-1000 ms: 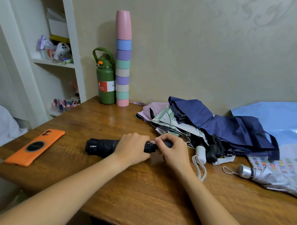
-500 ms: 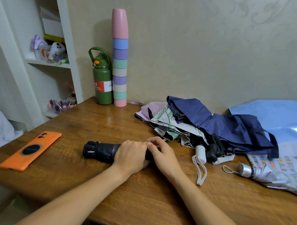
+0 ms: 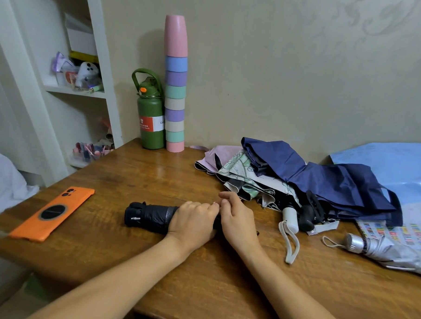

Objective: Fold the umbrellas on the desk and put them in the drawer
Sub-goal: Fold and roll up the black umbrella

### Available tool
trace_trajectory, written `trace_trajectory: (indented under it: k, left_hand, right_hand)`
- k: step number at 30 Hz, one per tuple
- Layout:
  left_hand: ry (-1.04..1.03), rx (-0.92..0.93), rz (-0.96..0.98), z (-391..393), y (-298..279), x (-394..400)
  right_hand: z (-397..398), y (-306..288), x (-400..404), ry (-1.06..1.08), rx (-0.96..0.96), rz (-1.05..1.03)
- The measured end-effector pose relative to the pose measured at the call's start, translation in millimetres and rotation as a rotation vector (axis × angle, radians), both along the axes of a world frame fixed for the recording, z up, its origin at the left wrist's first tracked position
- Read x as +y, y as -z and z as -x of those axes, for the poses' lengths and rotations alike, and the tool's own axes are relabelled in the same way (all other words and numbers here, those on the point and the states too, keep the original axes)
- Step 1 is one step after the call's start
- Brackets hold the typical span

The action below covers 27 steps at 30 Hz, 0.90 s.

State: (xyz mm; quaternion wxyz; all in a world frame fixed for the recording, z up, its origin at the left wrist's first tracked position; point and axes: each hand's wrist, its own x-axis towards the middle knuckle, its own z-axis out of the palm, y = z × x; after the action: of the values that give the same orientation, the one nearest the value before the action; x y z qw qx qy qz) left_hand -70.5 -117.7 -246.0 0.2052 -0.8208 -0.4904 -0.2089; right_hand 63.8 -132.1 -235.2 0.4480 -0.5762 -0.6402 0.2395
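Note:
A folded black umbrella (image 3: pixel 150 215) lies across the wooden desk (image 3: pixel 223 287) near its middle. My left hand (image 3: pixel 192 220) wraps over its right half. My right hand (image 3: pixel 237 219) sits against the left one, fingers curled over the handle end, which is hidden beneath both hands. To the right lies a loose heap: a navy umbrella (image 3: pixel 324 181) on top, a floral one (image 3: pixel 240 171) and a pink one (image 3: pixel 214 157) under it, their white handle (image 3: pixel 290 219) and black handle (image 3: pixel 307 217) pointing at me. A silver umbrella (image 3: pixel 381 248) lies at the far right. No drawer is in view.
An orange phone (image 3: pixel 54 211) lies at the desk's left. A green bottle (image 3: pixel 150 119) and a tall stack of pastel cups (image 3: pixel 175 85) stand against the wall. White shelves (image 3: pixel 75 92) with clutter rise on the left. A light blue sheet (image 3: pixel 397 165) covers the back right corner.
My right hand has slid left along the black umbrella's handle until it meets my left hand; the exposed black handle is now covered. The umbrella stays in place on the desk.

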Motion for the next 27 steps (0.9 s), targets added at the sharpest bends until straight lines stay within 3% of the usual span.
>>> trace_trajectory:
  k: [5, 10, 14, 20, 27]
  left_hand:
    - [-0.012, -0.038, 0.028, 1, -1, 1]
    - [-0.040, -0.091, 0.026, -2, -2, -1]
    - [-0.051, -0.069, 0.035, -2, -2, -2]
    - [-0.021, -0.046, 0.016, -1, -2, -1]
    - [0.025, -0.080, 0.018, 2, -3, 0]
  right_hand:
    - [-4, -2, 4, -0.056, 0.008, 0.033]
    - [-13, -14, 4, -0.103, 0.378, 0.168]
    - [-10, -12, 2, -0.164, 0.538, 0.275]
    - [-5, 1, 3, -0.112, 0.238, 0.062]
    - [6, 5, 1, -0.061, 0.120, -0.131]
